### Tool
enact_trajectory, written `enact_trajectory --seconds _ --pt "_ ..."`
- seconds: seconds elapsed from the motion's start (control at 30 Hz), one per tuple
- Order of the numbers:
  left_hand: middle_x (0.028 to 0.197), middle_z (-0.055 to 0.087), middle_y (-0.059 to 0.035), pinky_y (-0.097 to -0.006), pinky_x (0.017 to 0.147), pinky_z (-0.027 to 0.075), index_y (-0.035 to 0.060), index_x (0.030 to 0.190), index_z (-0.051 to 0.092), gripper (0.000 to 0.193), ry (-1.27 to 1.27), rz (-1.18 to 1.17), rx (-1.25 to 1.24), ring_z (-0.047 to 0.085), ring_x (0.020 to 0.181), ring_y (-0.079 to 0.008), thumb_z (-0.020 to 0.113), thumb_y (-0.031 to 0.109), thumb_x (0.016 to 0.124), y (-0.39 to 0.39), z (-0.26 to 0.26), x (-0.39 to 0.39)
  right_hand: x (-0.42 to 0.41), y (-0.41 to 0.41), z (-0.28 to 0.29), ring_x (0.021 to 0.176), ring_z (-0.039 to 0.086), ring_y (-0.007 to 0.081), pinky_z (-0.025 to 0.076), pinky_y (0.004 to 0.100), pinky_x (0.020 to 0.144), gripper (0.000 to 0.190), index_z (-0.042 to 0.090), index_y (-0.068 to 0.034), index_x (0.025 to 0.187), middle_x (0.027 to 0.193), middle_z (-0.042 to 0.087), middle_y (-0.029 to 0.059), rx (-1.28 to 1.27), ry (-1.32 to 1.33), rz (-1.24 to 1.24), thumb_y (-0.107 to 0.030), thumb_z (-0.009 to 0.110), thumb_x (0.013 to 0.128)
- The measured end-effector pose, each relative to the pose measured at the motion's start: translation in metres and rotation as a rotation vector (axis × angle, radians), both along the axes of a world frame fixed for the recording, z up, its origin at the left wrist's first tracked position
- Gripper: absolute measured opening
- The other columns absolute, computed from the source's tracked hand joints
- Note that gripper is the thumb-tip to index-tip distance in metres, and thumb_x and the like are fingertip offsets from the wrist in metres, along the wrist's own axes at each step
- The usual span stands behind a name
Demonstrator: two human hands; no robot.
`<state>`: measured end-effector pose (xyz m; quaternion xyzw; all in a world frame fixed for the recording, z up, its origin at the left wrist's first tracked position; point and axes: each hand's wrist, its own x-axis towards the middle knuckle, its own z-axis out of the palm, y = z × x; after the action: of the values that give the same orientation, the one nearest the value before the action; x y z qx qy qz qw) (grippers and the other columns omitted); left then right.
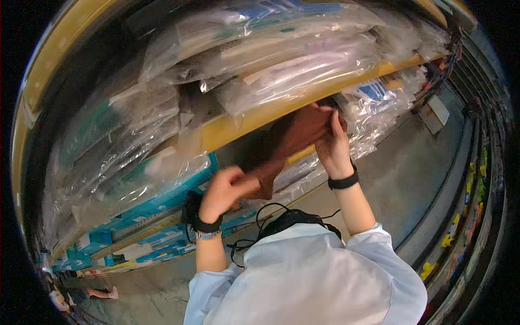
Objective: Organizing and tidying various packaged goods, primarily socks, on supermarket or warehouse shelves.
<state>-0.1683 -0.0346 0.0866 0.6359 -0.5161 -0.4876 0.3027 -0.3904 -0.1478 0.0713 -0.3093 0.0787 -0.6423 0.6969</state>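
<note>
A piece of dark brown cloth (298, 134) is stretched slantwise between my two hands, in front of a shelf. My right hand (333, 142) holds its upper right end, with the thumb toward me and the other fingers partly hidden behind the fabric. At the lower left, my left hand (227, 191) is blurred by motion; its curled fingers and thumb grip the cloth's edge. One corner of the fabric hangs down beside that hand. Both wrists carry black straps, and the left one also has a metal bracelet (208, 235).
Clear plastic packages (308, 61) are stacked on yellow-edged shelving (243, 130). Teal boxes (162, 203) line the lower left shelves. A white board-like object (434, 113) stands on the grey floor (390, 162) at right. Another person's leg (101, 293) shows at lower left.
</note>
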Motion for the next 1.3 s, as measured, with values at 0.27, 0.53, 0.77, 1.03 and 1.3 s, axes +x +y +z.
enact_trajectory --seconds 0.27,0.53,0.77,1.03,1.3 --pt "0.079 0.055 -0.0225 -0.0408 0.063 0.043 0.002 0.089 0.057 0.022 -0.715 0.041 -0.261 0.053 0.074 -0.0387 0.051 0.018 0.075 0.056 -0.065 0.002 -0.03 0.017 -0.031 0.094 0.053 0.0255 0.044 0.038 0.083 0.029 0.048 -0.003 0.099 0.103 0.053 0.0126 0.189 0.294 0.032 -0.028 0.035 0.09" --pt "0.12 0.042 -0.0185 -0.038 0.089 0.037 0.0022 0.125 0.031 0.051 0.924 0.18 -0.222 0.043 0.109 -0.0299 0.031 0.038 0.089 0.052 -0.068 -0.026 -0.017 0.008 -0.041 0.107 0.046 0.0234 0.042 0.0388 0.088 0.036 0.043 -0.008 0.114 0.114 0.048 0.0085 0.413 0.068 0.602 -0.034 0.034 0.089" --pt "0.13 0.025 -0.0196 -0.038 0.099 0.019 0.0044 0.129 0.026 0.056 -0.296 0.285 -0.852 0.023 0.122 -0.0339 0.05 0.002 0.078 -0.011 -0.021 -0.05 0.009 -0.023 -0.01 0.118 0.033 0.0226 0.022 0.0368 0.101 0.039 0.041 -0.01 0.12 0.125 0.04 0.0075 0.116 -0.372 0.402 -0.031 0.04 0.087" --pt "0.101 0.047 -0.0179 -0.0399 0.08 0.037 0.0077 0.122 0.04 0.056 -0.658 0.226 -0.363 0.045 0.092 -0.0353 0.059 0.011 0.069 0.06 -0.032 -0.057 -0.031 0.049 -0.071 0.111 0.039 0.0232 0.03 0.0309 0.095 0.048 0.033 0.0 0.12 0.12 0.04 0.0106 0.22 0.423 -0.149 -0.001 0.049 0.075" --pt "0.113 0.043 -0.0223 -0.0443 0.086 0.035 0.0039 0.109 0.05 0.036 -0.82 0.244 -0.595 0.042 0.1 -0.0408 0.05 0.022 0.078 -0.005 -0.043 -0.078 0.015 0.051 -0.032 0.117 0.028 0.0393 0.02 0.0474 0.098 0.048 0.044 0.001 0.112 0.123 0.034 0.0227 -0.768 1.575 -0.694 -0.008 0.055 0.066"
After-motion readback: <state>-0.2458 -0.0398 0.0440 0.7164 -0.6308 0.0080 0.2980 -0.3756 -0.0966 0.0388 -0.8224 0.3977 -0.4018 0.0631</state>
